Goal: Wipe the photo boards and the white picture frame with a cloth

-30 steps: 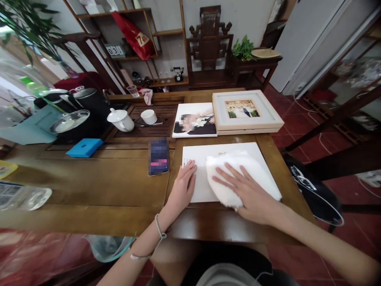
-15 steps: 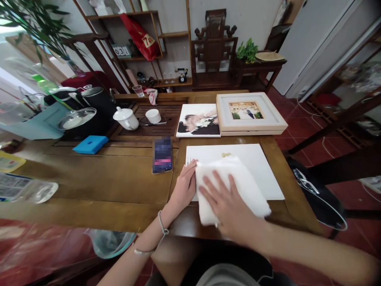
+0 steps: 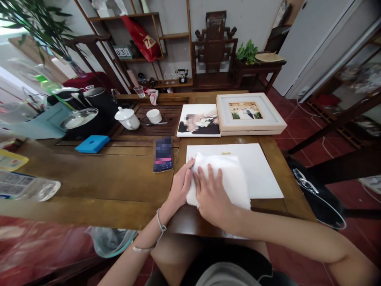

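A flat white album (image 3: pixel 256 167) lies on the wooden table (image 3: pixel 98 178) in front of me. My right hand (image 3: pixel 212 194) lies flat with fingers spread on a folded white cloth (image 3: pixel 229 178), pressing it onto the album's near left part. My left hand (image 3: pixel 180 184) rests open at the album's left edge, fingers flat, touching the cloth's left side. A phone (image 3: pixel 163 154) lies just left of the album.
Beyond the album lie a photo print (image 3: pixel 199 120) and a white framed picture (image 3: pixel 249 112). A teapot (image 3: pixel 127 118), a cup (image 3: pixel 154 116), kettles and a blue box (image 3: pixel 92 143) sit to the left. A plastic container (image 3: pixel 26 186) is at the far left.
My right hand has slid the white cloth leftwards across the album, from its right part to its near left corner. My left hand has stayed at the album's left edge.
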